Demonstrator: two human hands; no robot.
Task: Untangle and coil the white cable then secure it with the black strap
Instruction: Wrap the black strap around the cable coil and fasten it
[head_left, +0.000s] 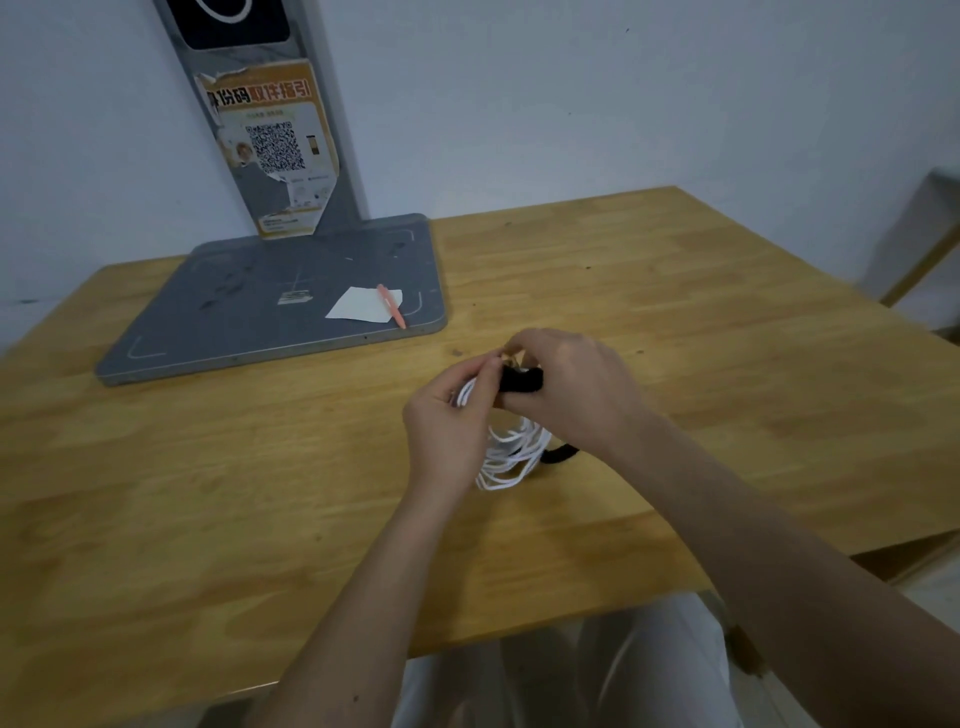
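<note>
It looks like a parcel pickup point or small office. A grey scanner stand (270, 306) with a torn QR-code poster (270, 145) fills the upper left of the frame, resting on a wooden counter (675, 322) against a bare white wall (571, 93).

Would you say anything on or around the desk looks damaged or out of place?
Yes: the orange poster on the grey stand is torn and peeling at its edges, with patches missing. Nothing else stands out.

Coil's top behind both hands
</note>
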